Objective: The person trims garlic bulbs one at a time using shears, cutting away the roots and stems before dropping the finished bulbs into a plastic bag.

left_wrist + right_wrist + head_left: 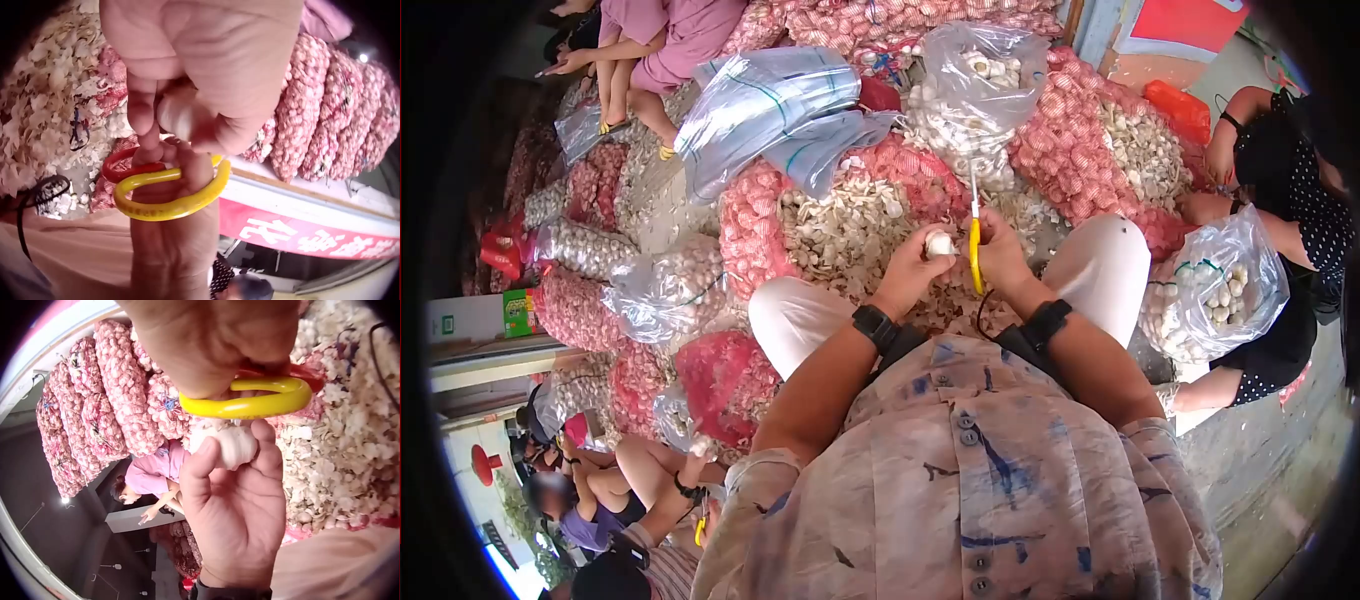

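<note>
One left hand [912, 268], fingers and thumb curled round a white garlic bulb [941, 245], held over a heap of loose garlic skins [845, 225]. One right hand [1002, 255], fingers curled round the handles of yellow-and-red scissors [975, 255], close beside the bulb. Beyond the heap, one clear plastic bag [990, 75] containing pale bulbs; alongside, red mesh sacks [1055, 130] of garlic.

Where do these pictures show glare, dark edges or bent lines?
Head view: rounded black border, whitish glare on the clear plastic sheets. Left wrist view: dark corners, bright lamp at right, shine on the yellow scissor handle. Right wrist view: dark corners, white beam bowed at upper left.
</note>
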Available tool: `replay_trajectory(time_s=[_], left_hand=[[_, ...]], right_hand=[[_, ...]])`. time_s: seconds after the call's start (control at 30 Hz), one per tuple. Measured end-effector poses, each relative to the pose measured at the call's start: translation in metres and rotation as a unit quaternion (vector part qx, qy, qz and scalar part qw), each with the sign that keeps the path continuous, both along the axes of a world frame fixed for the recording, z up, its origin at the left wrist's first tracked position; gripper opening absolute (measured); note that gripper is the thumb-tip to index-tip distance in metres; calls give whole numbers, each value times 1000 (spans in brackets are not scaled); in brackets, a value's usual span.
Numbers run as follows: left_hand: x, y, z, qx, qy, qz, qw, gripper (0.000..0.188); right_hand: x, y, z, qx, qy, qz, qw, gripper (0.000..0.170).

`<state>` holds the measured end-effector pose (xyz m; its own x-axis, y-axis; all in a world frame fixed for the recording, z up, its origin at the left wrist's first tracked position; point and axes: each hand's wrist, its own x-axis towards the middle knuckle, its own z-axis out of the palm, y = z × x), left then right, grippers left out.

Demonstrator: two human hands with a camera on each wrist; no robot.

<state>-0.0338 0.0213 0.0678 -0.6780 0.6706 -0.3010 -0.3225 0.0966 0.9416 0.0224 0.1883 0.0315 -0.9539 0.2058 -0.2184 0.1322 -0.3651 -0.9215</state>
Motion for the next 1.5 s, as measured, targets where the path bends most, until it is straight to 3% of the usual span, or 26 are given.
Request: replay_trajectory(time_s=[0.03,0.07,0.13,0.2,0.23,0.3,0.37,0.47,0.63,0.73,0.8,0.9,1.0,1.07,1.13,1.2,1.23,1.3,1.4,1.5], left_hand=[[2,0,4,0,0,0,1000,46],[4,1,8,24,-50,24,998,45],[5,1,10,47,-101,48,993,43],[3,-3,6,-56,23,33,998,45],[3,-4,4,-56,23,34,998,45],[5,-5,-1,-147,268,21,952,48],[3,-6,-17,-154,272,15,950,50],[3,-3,-11,-172,286,9,943,52],[3,0,-6,-149,308,-22,939,51],[5,2,-8,-126,253,-28,959,49],[6,2,-10,-11,19,-2,1000,47],[7,1,-8,6,-17,-18,1000,45],[5,-1,-14,-35,56,-57,996,42],[5,-1,-17,-69,110,-73,989,39],[4,-1,-11,-102,165,-88,977,35],[5,0,-6,-32,-108,-43,993,29],[6,1,-7,-32,-108,-44,993,29],[10,3,-14,61,-222,8,973,26],[9,-3,-33,141,-297,36,944,30],[3,-8,-19,230,-331,-10,915,22]], right_hand=[[1,2,2,-41,-37,-22,998,35],[-2,5,-11,44,-8,-24,999,30],[-2,4,-5,45,-2,-19,999,31],[-1,0,3,45,3,-13,999,31],[-1,-3,7,60,23,5,998,32],[0,-3,6,74,43,20,996,33],[-2,-1,-3,145,-8,48,988,34],[-5,-1,-13,118,59,16,991,32],[-3,-1,-5,86,50,21,995,31],[-4,0,-12,60,33,9,998,32],[-4,1,-10,25,20,-5,999,34],[-1,1,8,10,-5,-29,1000,36],[1,-1,13,-47,-7,-9,999,39],[0,-4,-3,106,8,20,994,35],[-1,-4,-8,51,20,20,998,37],[-1,-4,-5,-3,32,17,999,39],[0,-6,0,-22,14,10,1000,38],[0,-8,1,-41,-4,3,999,38],[-1,-2,-9,10,34,6,999,37],[0,5,-3,28,-11,-45,999,40]])
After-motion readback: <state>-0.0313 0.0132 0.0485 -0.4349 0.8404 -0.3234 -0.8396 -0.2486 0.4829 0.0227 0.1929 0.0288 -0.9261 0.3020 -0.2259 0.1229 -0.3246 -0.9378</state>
